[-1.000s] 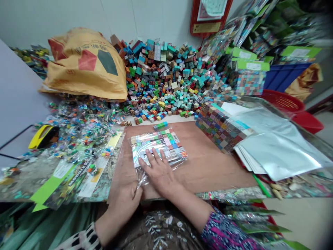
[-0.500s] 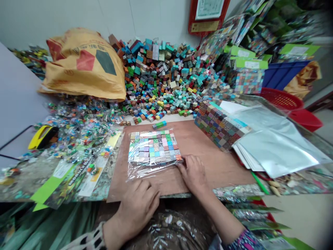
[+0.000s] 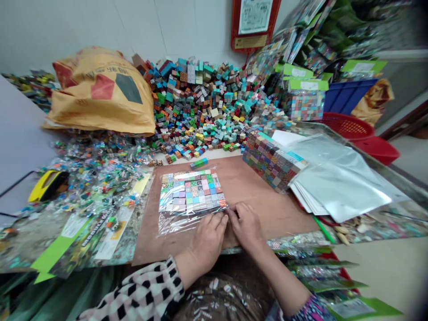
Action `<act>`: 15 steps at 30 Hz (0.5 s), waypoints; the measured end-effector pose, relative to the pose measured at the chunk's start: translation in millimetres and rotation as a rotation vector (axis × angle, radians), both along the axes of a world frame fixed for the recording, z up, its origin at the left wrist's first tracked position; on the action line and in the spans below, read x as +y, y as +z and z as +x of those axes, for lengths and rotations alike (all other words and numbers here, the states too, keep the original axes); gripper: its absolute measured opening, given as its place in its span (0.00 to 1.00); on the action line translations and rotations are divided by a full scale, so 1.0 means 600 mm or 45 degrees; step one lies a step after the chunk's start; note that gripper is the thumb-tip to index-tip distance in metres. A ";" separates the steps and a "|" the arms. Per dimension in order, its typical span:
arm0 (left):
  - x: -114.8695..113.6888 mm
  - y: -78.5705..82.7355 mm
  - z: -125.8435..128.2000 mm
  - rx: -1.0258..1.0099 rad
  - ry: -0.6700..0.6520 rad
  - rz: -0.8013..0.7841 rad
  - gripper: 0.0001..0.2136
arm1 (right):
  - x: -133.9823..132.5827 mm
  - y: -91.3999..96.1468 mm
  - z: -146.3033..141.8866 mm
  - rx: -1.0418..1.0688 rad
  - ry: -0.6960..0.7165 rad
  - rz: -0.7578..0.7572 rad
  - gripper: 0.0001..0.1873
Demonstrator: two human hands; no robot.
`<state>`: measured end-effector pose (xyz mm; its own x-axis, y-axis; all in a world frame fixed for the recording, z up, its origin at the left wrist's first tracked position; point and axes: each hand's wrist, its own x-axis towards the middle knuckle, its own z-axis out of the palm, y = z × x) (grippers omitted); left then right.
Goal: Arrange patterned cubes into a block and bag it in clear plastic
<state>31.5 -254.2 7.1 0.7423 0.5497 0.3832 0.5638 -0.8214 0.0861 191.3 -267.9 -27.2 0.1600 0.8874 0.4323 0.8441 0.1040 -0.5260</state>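
Note:
A clear plastic bag [image 3: 187, 214] holding a flat grid of small coloured cubes [image 3: 190, 191] lies on a brown board [image 3: 261, 196]. My left hand [image 3: 207, 240] and my right hand [image 3: 245, 225] sit side by side at the bag's near right corner. Their fingers are curled and pinch the bag's open edge there. A green and blue pair of cubes [image 3: 198, 163] lies just beyond the bag.
A big heap of loose coloured cubes [image 3: 207, 107] fills the back, with an orange sack [image 3: 100, 93] to its left. A block of stacked cubes [image 3: 269, 158] and silver pouches [image 3: 334, 178] lie right. Small packets [image 3: 96, 178] and a yellow tool [image 3: 47, 185] lie left. Red baskets [image 3: 364, 133] stand far right.
My right hand slid off the top of the cubes to the bag's near right corner. My left hand came up from the board's front edge and joined it there.

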 end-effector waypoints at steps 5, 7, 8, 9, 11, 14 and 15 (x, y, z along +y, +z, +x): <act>0.005 -0.028 -0.020 0.091 0.025 0.025 0.19 | -0.011 0.000 -0.004 0.017 0.100 0.028 0.12; -0.001 -0.031 -0.029 0.124 0.024 0.058 0.21 | -0.014 0.003 -0.005 0.058 0.111 0.026 0.12; -0.005 -0.032 -0.033 0.145 0.036 0.087 0.22 | -0.014 0.005 -0.005 0.076 0.111 0.015 0.11; -0.010 -0.033 -0.036 0.169 0.052 0.114 0.22 | -0.014 0.007 -0.005 0.090 0.113 0.000 0.12; -0.018 -0.033 -0.040 0.204 0.091 0.153 0.23 | -0.013 0.011 -0.004 0.110 0.127 -0.027 0.12; -0.027 -0.030 -0.045 0.211 0.142 0.180 0.23 | -0.011 0.014 -0.003 0.118 0.160 -0.048 0.14; -0.029 -0.029 -0.047 0.204 0.154 0.186 0.23 | -0.011 0.015 -0.003 0.109 0.165 -0.053 0.15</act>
<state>3.5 -271.6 -10.4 0.7323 0.5857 0.3475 0.6556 -0.7443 -0.1272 189.8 -274.7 -18.4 0.0777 0.9200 0.3842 0.7771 0.1855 -0.6014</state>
